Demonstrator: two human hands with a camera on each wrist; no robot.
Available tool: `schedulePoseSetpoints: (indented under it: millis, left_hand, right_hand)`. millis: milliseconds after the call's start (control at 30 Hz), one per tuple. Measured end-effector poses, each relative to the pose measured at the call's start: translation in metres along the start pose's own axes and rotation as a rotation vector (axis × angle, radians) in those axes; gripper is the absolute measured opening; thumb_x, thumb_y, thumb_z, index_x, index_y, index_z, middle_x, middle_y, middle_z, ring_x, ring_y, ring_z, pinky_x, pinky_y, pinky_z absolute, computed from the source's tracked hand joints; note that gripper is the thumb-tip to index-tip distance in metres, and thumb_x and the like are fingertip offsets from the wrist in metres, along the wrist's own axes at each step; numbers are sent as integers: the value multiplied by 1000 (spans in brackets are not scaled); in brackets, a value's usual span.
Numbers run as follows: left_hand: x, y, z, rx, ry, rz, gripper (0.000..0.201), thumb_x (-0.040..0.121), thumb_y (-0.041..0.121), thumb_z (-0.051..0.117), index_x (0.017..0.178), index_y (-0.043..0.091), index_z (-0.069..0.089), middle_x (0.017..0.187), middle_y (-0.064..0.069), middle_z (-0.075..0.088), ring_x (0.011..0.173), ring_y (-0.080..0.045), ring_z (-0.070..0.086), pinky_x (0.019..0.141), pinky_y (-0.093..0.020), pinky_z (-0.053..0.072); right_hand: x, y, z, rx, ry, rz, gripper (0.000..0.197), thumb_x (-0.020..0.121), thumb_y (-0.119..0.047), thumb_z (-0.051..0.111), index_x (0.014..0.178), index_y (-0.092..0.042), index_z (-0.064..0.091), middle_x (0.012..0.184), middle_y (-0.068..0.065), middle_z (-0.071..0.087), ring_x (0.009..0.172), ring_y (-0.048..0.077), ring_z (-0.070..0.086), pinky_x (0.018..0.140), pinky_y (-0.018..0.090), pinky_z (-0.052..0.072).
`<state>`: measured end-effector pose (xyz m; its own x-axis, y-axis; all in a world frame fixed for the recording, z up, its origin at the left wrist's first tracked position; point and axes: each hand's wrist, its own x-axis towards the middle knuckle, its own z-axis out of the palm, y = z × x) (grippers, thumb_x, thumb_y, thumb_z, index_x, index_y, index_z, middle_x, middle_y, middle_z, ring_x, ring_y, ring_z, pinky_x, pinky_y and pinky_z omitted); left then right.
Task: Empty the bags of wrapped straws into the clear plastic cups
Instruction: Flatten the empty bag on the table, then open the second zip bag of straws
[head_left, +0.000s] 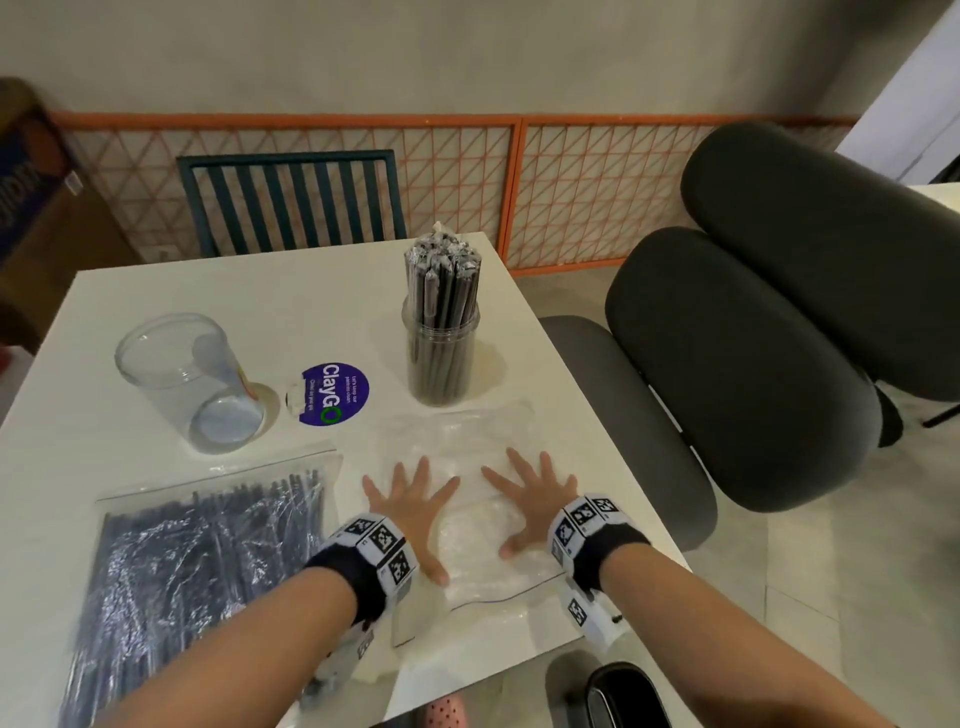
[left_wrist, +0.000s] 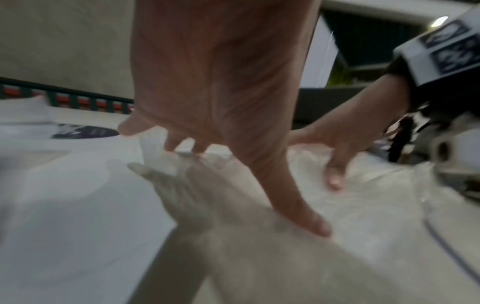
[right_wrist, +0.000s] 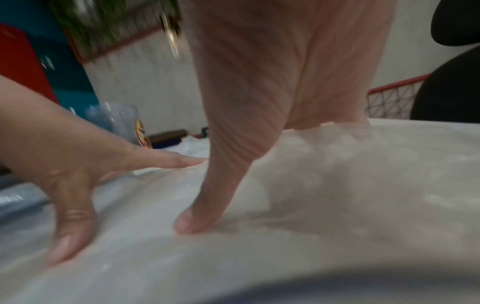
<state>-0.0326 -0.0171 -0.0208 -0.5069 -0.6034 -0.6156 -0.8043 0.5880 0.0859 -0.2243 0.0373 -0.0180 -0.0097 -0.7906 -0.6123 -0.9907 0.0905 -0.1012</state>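
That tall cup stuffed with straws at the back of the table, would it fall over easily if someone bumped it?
Probably fairly easily. The wrapped straws stick up well above the rim of the cup, so the weight likely sits high. The cup looks narrow for its height. It stands free on the smooth white table, so a low push might slide it instead.

This looks like a café or casual eatery seating area. A small square white desk carries a round purple "ClayGO" sticker asking diners to clear up. Around it stand a dark green slatted metal chair and a dark grey padded chair, with a low orange wire-mesh partition along a plain concrete wall.
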Motion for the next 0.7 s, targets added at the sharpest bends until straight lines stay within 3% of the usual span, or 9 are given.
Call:
schedulePoseSetpoints:
  millis: [167, 267, 367, 467, 533, 600, 700]
  left_hand:
    - [1, -14, 5, -71, -47, 46, 132, 53, 62, 78, 145, 43, -15, 152, 1, -35, 140, -33, -30, 101, -75, -5]
    - [-7, -15, -2, -195, -6, 62, 119, 61, 61, 74, 147, 41, -5, 158, 2, -20, 144, -29, -21, 107, -69, -3]
    - [-33, -27, -16, -438, 217, 119, 90, 77, 55, 65, 148, 34, 14, 158, 2, 8, 146, -19, 0, 117, -52, 12]
    - [-62, -56, -29, -586, 481, 139, 69, 84, 46, 60, 143, 28, 31, 150, 1, 25, 139, -16, 17, 117, -37, 20]
    - [-78, -83, -28, -599, 599, 76, 62, 84, 45, 60, 140, 25, 39, 147, 0, 29, 136, -18, 21, 114, -35, 19]
    - [-91, -117, -20, -614, 709, -59, 54, 86, 39, 60, 136, 23, 44, 145, -3, 32, 135, -21, 23, 114, -43, 23]
    - [-110, -161, 4, -582, 755, -475, 47, 89, 34, 57, 132, 18, 48, 141, -10, 37, 130, -31, 30, 103, -50, 35]
  right_hand:
    - [3, 0, 10, -77, -43, 70, 119, 64, -68, 67, 139, -49, -22, 152, -8, -35, 139, 47, -25, 102, 78, 0]
    - [-2, -7, -6, -135, -84, 118, 113, 68, -64, 67, 144, -46, -15, 156, -5, -26, 141, 49, -16, 104, 76, 0]
    - [-13, -27, -41, -139, -41, 135, 85, 81, -52, 61, 148, -33, 13, 158, 5, 5, 143, 45, 2, 108, 72, 8]
    - [-17, -59, -76, 2, 88, -6, 66, 90, -45, 53, 145, -22, 26, 149, 10, 30, 136, 36, 31, 108, 56, 29]
    - [-14, -88, -90, 121, 89, -152, 64, 92, -41, 52, 145, -16, 27, 145, 13, 40, 130, 31, 42, 106, 42, 37]
    - [-6, -120, -95, 230, 47, -231, 66, 92, -40, 53, 146, -14, 25, 143, 14, 44, 129, 29, 45, 103, 34, 37]
    - [14, -162, -84, 388, 35, -249, 80, 90, -45, 55, 148, -10, 13, 147, 19, 33, 131, 32, 41, 104, 37, 36]
